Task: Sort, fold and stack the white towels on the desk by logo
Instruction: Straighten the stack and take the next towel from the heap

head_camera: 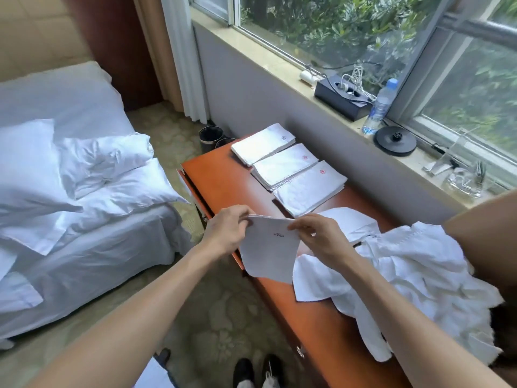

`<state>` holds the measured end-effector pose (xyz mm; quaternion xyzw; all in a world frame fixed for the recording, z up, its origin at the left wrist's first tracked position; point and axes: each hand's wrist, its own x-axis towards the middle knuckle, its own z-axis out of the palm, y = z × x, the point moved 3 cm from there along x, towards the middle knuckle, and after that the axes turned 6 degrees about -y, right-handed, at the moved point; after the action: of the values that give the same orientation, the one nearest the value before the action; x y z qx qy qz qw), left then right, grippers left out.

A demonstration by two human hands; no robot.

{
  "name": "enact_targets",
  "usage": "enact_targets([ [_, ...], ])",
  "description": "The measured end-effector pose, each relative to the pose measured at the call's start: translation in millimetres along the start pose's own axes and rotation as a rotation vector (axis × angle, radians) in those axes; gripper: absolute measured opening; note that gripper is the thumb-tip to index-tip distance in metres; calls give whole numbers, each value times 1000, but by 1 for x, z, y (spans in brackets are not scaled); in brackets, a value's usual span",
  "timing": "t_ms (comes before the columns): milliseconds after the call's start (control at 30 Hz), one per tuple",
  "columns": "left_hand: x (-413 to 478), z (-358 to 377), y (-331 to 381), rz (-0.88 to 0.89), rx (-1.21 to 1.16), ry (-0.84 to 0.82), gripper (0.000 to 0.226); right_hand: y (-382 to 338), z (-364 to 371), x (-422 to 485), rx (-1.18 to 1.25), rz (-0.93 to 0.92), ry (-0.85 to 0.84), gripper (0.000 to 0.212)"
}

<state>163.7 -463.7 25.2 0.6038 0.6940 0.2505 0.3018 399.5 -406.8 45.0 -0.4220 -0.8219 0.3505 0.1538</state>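
A white towel with a small dark logo hangs over the front edge of the orange-brown desk. My left hand pinches its top left corner and my right hand pinches its top right corner. Three folded stacks lie in a row at the desk's far end: one with a dark logo, and two with red logos. A loose heap of unfolded white towels covers the desk to the right, under my right arm.
A bed with white pillows stands to the left across a carpeted gap. Two dark bins sit beyond the desk's far end. On the windowsill are a black box, a water bottle and a black round base.
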Motion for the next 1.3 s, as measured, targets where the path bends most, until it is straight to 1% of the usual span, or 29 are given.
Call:
enact_targets([
  [133, -7, -19, -11, -88, 30, 122, 22, -5, 13, 37, -1, -58, -70, 28],
  [333, -11, -60, -40, -166, -32, 220, 34, -35, 46, 91, 85, -155, -83, 33],
  [433, -4, -87, -68, -206, -103, 307, 36, -54, 63, 126, 113, -164, -101, 33],
  [533, 6, -109, -102, -206, -107, 356, 33, -77, 84, 160, 145, -160, -123, 39],
  [600, 14, -122, -129, -215, -115, 382, 30, -90, 101, 184, 134, -151, -139, 37],
  [667, 21, -137, -160, -257, -175, 413, 25, -104, 119, 209, 130, -126, -146, 33],
  [800, 36, -176, -210, -315, -285, 404, 13, -137, 149, 256, 141, -70, -141, 25],
  [933, 59, -221, -245, -320, -336, 386, 12, -158, 169, 289, 172, -33, -134, 27],
  [1033, 83, -241, -258, -296, -358, 387, 9, -165, 178, 307, 204, -16, -131, 31],
  [1133, 111, -256, -268, -254, -370, 395, 8, -168, 179, 328, 240, -7, -73, 32],
  [1300, 169, -266, -264, -191, -384, 347, 15, -147, 162, 363, 323, 16, 0, 30],
])
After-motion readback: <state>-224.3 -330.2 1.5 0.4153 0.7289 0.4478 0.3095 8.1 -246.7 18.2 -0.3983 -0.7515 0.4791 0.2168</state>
